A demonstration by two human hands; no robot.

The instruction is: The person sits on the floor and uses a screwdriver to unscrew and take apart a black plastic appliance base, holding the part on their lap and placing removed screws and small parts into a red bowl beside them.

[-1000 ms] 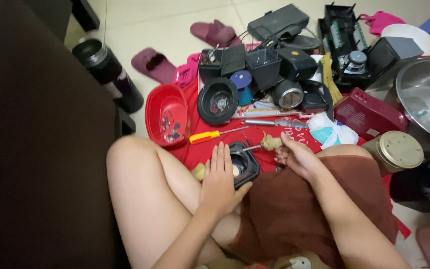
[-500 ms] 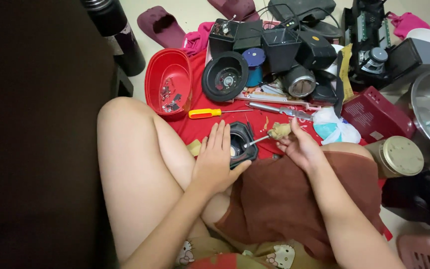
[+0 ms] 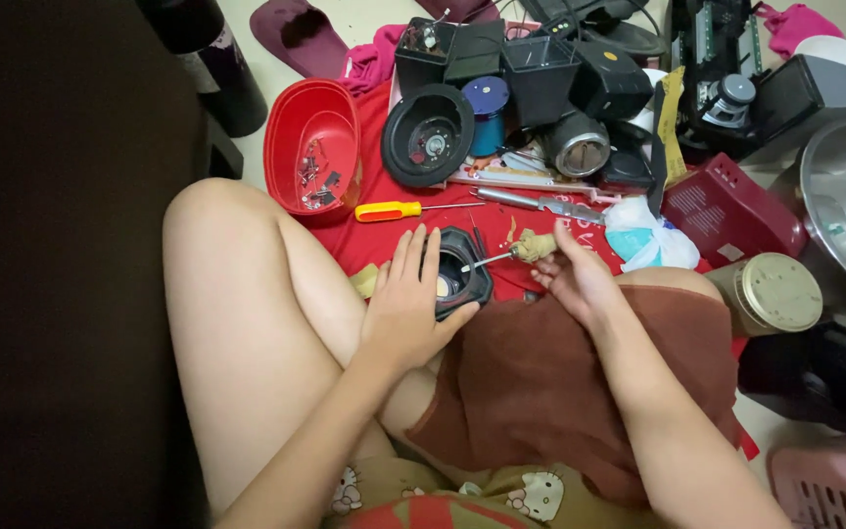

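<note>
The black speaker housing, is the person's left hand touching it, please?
Touching: the head view shows the left hand lying flat on the black speaker housing, fingers over its left rim.
</note>
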